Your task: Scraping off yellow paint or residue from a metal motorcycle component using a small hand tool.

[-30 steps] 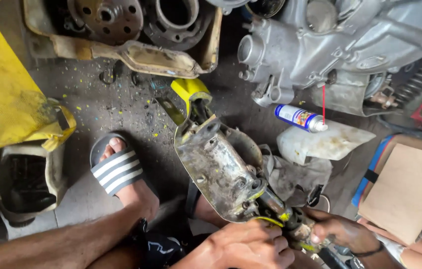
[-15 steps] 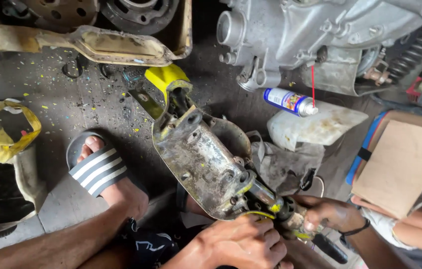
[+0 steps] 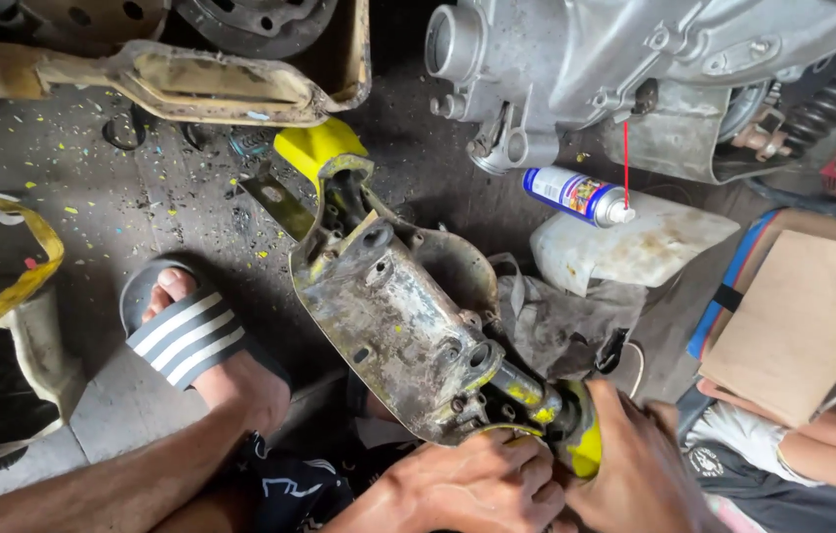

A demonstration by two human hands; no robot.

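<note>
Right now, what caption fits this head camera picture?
Both hands grip a grimy yellow scooter part on the workshop floor.

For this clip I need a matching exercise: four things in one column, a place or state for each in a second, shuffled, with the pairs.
Things
1. spray can
2. striped sandal
3. cardboard sheet
4. dirty metal housing

Places or states
A. worn on a foot
B. lying on its side on the floor, red straw sticking up
C. at the right edge
D. gripped at its near end by both hands

Pairs: 1-B, 2-A, 3-C, 4-D
</note>
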